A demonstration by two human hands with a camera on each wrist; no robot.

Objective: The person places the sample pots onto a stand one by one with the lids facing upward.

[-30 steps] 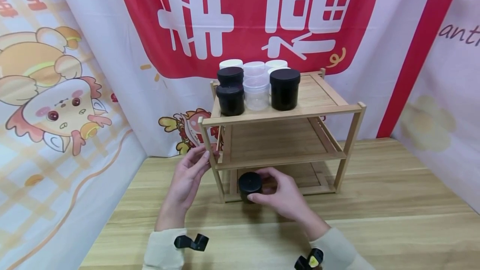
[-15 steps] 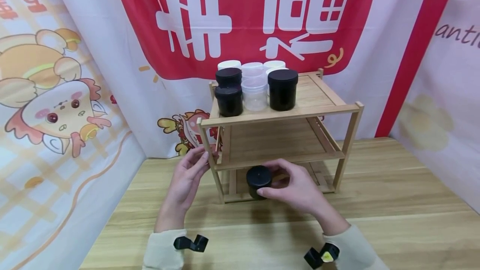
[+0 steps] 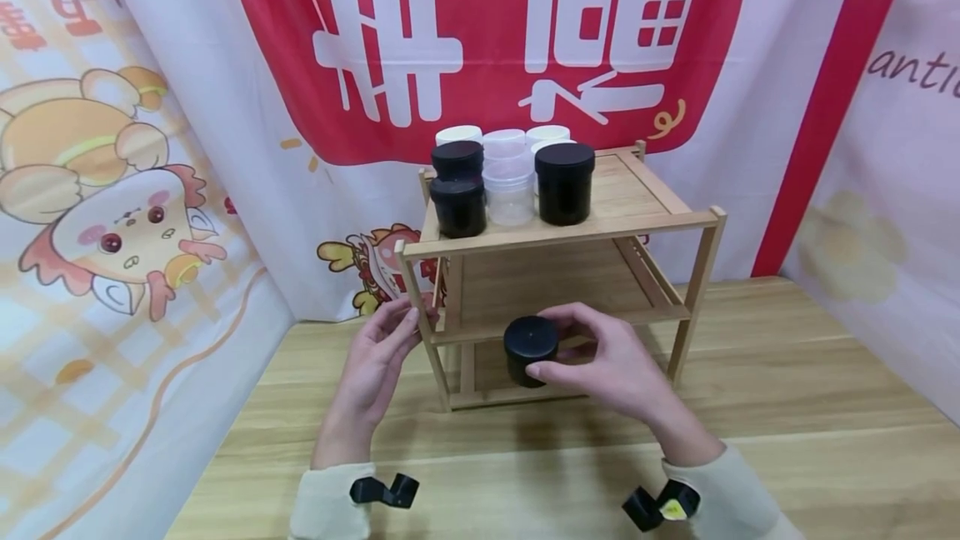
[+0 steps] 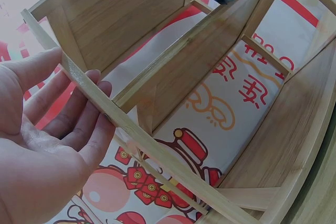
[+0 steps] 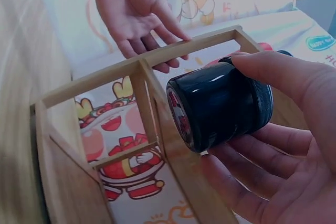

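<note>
My right hand (image 3: 603, 365) grips a small black screw-lid jar (image 3: 531, 350), thumb on the near side and fingers round the far side. The jar is held upright in front of the wooden shelf rack (image 3: 558, 329), overlapping its middle tier in the head view. In the right wrist view the jar (image 5: 218, 103) shows its glossy side and base. My left hand (image 3: 378, 361) holds the rack's front left post (image 3: 415, 294). In the left wrist view the thumb lies on one side of that post (image 4: 105, 103) and the fingertips reach behind it.
On the top tier, several containers stand grouped to the left: stacked black jars (image 3: 459, 190), a clear jar (image 3: 512, 198), white-lidded jars (image 3: 459, 133) and a larger black jar (image 3: 564, 184). A printed cloth (image 3: 345, 190) hangs behind. The wooden table (image 3: 480, 473) lies under the rack.
My right hand has raised the black jar and carried it to the right, from low by the bottom tier to the middle tier's front edge. My left hand stays at the post.
</note>
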